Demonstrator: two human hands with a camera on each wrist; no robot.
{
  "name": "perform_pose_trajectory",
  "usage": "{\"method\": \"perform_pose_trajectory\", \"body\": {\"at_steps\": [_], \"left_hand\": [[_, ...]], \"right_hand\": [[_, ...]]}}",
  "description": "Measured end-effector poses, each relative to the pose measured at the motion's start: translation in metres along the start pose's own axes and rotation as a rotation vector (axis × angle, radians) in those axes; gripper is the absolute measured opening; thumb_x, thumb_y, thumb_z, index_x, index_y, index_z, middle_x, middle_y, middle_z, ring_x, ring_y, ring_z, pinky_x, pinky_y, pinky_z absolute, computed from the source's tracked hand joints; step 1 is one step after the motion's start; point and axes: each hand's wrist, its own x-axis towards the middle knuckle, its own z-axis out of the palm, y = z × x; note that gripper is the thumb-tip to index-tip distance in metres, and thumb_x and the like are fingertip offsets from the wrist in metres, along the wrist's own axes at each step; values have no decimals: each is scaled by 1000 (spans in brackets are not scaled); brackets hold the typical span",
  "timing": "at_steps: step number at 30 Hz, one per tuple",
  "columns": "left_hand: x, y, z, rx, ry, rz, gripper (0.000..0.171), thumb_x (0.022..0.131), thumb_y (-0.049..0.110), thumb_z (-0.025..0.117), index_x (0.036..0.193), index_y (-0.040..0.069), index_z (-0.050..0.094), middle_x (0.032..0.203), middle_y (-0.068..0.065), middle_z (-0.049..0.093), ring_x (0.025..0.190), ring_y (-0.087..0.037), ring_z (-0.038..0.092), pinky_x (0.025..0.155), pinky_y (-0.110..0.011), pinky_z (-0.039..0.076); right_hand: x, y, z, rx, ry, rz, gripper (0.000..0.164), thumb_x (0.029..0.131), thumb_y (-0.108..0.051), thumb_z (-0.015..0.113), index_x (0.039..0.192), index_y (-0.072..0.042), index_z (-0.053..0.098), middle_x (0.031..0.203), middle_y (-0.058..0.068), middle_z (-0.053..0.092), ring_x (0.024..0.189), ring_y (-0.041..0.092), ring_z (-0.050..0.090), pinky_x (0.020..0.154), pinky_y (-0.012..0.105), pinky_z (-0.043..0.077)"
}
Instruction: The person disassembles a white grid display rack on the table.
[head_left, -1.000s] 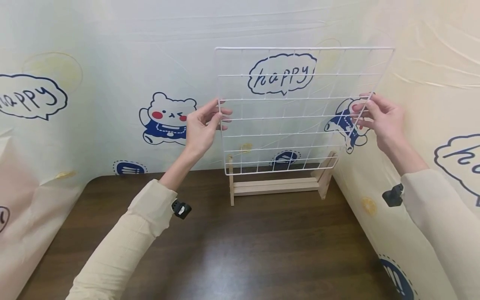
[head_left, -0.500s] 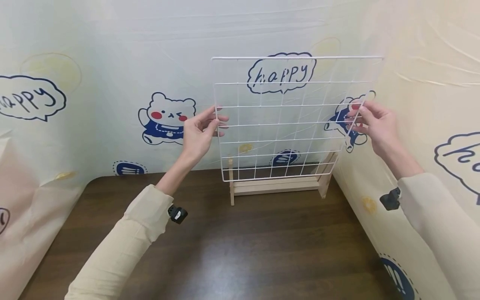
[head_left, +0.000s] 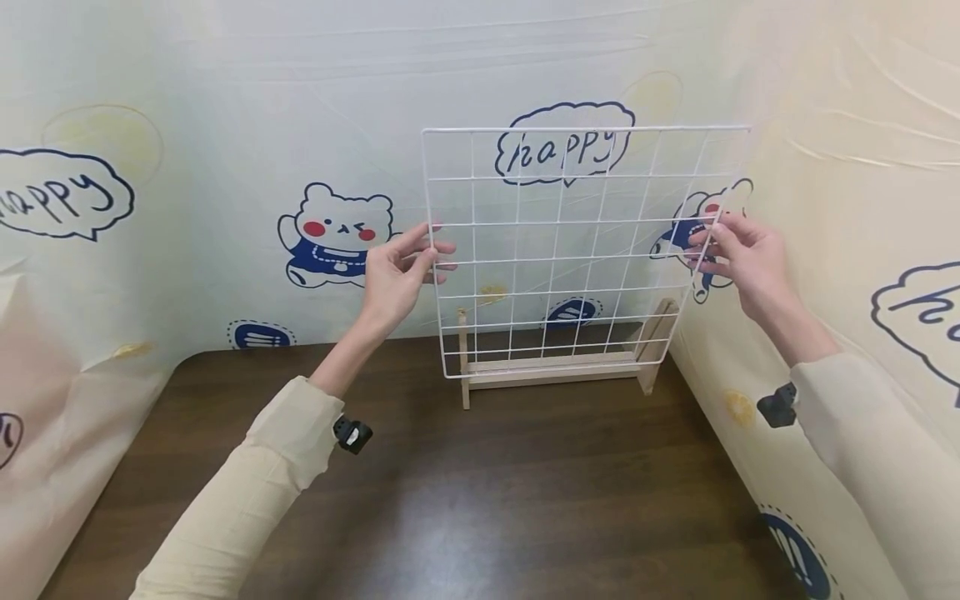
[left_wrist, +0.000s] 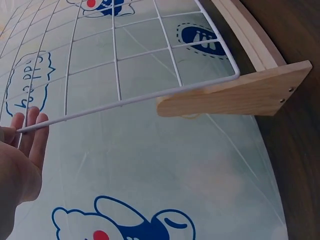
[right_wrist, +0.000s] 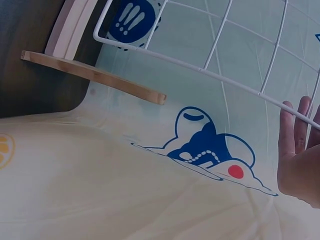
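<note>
Wire grid [head_left: 553, 259]: held up at one o'clock from the person, bottom wire crossing before the rail of the wooden stand [head_left: 555, 363].
Left hand [head_left: 393, 279]: grip narrow, pinching the grid's nine o'clock edge.
Right hand [head_left: 750, 258]: likewise pinching the three o'clock edge.
Change: grid lower than a second ago, both hands down with it.
Meaning: grid and stand probably closer; contact, cannot tell.

A rectangular white wire grid [head_left: 555, 259] is held raised by both side edges, its lower edge seen across a low, pale wooden stand [head_left: 553, 381].
</note>
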Motion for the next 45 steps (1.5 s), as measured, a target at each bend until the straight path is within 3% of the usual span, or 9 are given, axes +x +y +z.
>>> {"method": "perform_pose_trajectory", "body": {"at_steps": [14,20,26,31,37,41,45], "left_hand": [[-14,-10,0,-26,-29,-53,36,94,1,59,130,7,61,101,-17,71,84,-28,71,71,-37,59],[-18,-13,2,-44,-37,-46,36,95,0,59,130,6,61,101,-21,69,84,-33,71,70,-37,60],[-24,-17,3,-64,-36,-57,35,94,-1,59,129,4,61,100,-21,70,81,-29,72,70,-42,59],[-27,-20,4,-85,-33,-49,34,94,-2,59,127,2,61,99,-23,69,81,-35,70,69,-45,60],[-29,-24,4,-92,-35,-77,34,94,-2,58,128,1,61,100,-27,68,80,-37,70,67,-41,60],[-31,-22,2,-83,-49,-97,35,94,-6,56,130,-2,58,102,-30,66,83,-45,67,64,-33,60],[-35,-10,1,-69,-67,-99,35,94,-9,54,129,-6,57,101,-33,65,85,-51,64,65,-37,60]], "right_hand": [[-7,14,-4,5,-43,-13,20,96,-5,57,112,4,65,82,11,72,71,20,71,64,34,60],[-10,16,-6,-11,-46,-4,17,97,-3,54,106,0,68,81,10,72,71,20,72,63,33,60],[-13,20,-8,-62,-54,18,17,98,-3,53,101,-6,70,82,7,73,71,19,71,63,32,60],[-15,22,-9,-85,-74,21,16,98,-5,54,100,-8,70,83,7,73,71,18,71,62,32,59],[-18,22,-9,-134,-75,45,15,98,-7,54,102,-8,69,83,6,73,72,18,71,63,31,60],[-21,26,-10,-131,-86,52,17,99,-7,53,101,-10,69,83,7,72,73,19,71,65,33,60],[-24,31,-12,-116,-97,56,17,99,-6,52,105,-7,68,84,7,72,73,19,71,66,35,60]]}}
